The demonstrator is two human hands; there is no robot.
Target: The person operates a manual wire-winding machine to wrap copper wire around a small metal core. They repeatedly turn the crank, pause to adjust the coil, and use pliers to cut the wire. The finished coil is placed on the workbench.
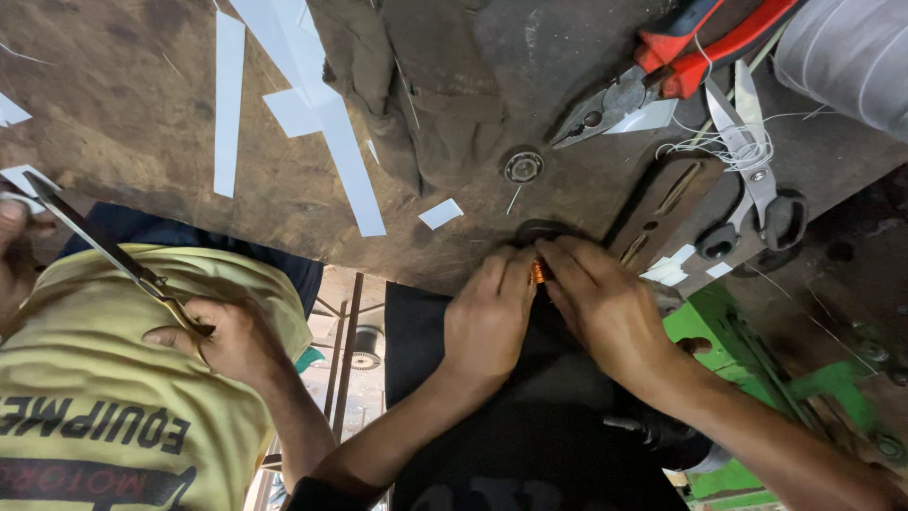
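Hands (549, 303) on ribbed copper coil (538, 272)

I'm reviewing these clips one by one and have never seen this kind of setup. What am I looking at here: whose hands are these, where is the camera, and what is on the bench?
There is one picture, from a camera worn on a person's head, looking down at a worn workbench. No robot is involved. The wearer's left hand and right hand meet at the bench edge, pinching a small coppery orange part against a dark round piece; what it is stays unclear. On the bench lie white paper strips, a brown rag, red-handled pliers, black-handled scissors and a small bearing. At the left, a co-worker in a yellow shirt holds another pair of scissors.
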